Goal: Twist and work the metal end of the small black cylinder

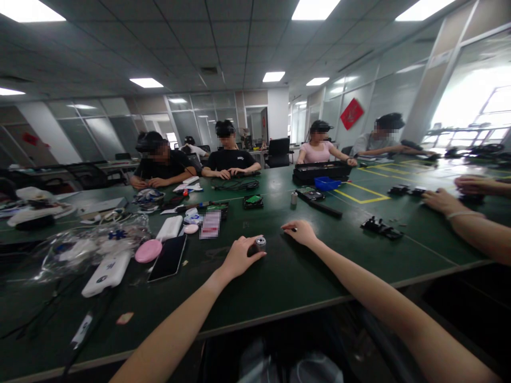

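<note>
The green tabletop (279,287) spans the view, with a black case (322,173) at its far edge. The left hand (242,256) is inward from the near edge; the right hand (301,233) is beside it, slightly farther in, and blur leaves me unable to tell whether its curled fingers meet. A black phone (168,258) lies left of the left hand, just beside a pink disc (148,251). The metal cylinder (261,244) is upright, clamped between the left hand's fingers and thumb. A smaller-looking pale cylinder (294,198) stands beyond the right hand, toward the far edge.
</note>
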A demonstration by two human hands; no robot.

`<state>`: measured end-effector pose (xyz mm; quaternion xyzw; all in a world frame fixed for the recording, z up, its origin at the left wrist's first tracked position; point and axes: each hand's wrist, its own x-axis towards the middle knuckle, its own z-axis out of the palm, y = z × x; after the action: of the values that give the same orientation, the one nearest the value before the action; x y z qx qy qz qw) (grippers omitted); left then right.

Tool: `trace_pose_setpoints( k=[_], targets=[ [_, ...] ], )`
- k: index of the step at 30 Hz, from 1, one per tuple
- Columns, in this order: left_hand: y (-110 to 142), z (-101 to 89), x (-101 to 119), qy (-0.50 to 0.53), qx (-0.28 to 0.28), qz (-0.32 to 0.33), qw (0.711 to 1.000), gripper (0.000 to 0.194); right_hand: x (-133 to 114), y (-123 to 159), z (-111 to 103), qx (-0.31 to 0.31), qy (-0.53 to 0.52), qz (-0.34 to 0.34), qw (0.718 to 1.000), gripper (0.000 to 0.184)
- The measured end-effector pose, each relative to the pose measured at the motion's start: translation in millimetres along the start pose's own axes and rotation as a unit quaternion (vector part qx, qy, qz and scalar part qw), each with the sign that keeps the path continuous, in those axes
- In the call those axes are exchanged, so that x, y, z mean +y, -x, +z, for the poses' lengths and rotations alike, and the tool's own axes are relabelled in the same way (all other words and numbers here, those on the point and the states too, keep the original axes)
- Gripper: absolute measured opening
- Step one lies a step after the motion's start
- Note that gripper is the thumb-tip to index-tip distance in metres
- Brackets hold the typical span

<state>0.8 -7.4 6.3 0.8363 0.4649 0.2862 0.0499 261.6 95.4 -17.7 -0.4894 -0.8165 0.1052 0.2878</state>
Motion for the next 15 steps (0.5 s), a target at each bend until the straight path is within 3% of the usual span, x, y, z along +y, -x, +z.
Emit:
trace_pose_setpoints(
  k=[5, 10, 15],
  targets=[
    [-0.2, 0.3, 0.5, -0.008, 0.0, 0.01, 1.0, 0.05, -16.7, 3.8, 0.1, 0.06, -0.05, -0.031, 0.996, 0.024],
    [0.2, 2.2, 2.1, -0.019, 0.003, 0.022, 1.0, 0.046, -61.3, 19.3, 2.8, 0.144, -0.118, -0.122, 0.975, 0.013],
    [0.3, 4.7, 1.1, -0.029, 0.006, 0.028, 0.999, 0.036, -94.0, 33.5, 4.7, 0.148, -0.158, -0.216, 0.952, 0.011]
  ],
)
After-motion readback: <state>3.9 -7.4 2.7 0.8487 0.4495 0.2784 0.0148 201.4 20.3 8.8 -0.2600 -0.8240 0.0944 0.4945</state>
